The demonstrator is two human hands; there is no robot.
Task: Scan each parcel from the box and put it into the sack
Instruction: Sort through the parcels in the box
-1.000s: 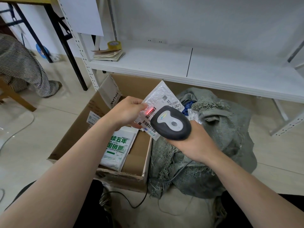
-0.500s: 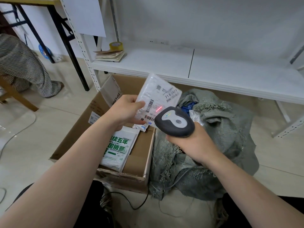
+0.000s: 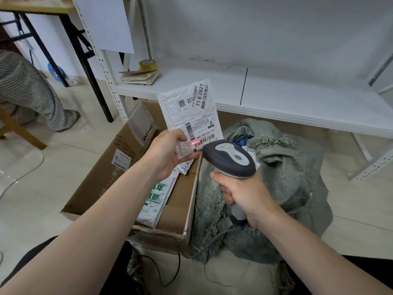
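Note:
My left hand [image 3: 165, 152] grips the lower edge of a white bubble-mailer parcel [image 3: 189, 111], held upright above the open cardboard box [image 3: 102, 173]. A red scan line falls on the barcode near the parcel's bottom edge. My right hand [image 3: 244, 194] grips the handle of a grey handheld scanner [image 3: 229, 158], whose head points at that barcode from just to the right. Inside the box lies a white parcel with green print [image 3: 155, 199]. The grey-green woven sack [image 3: 282, 177] slumps to the right of the box, with parcels showing in its mouth.
A white metal shelf [image 3: 276, 96] runs behind the box and sack, holding a tape roll [image 3: 147, 64] and a stack of papers [image 3: 139, 76]. The scanner's cable [image 3: 170, 279] trails over the floor. A person in striped clothing [image 3: 27, 92] sits at far left beside a black-legged table.
My left hand has raised the parcel and turned it more upright. The scan line has shifted to the barcode at its lower edge. The scanner has tipped up toward it.

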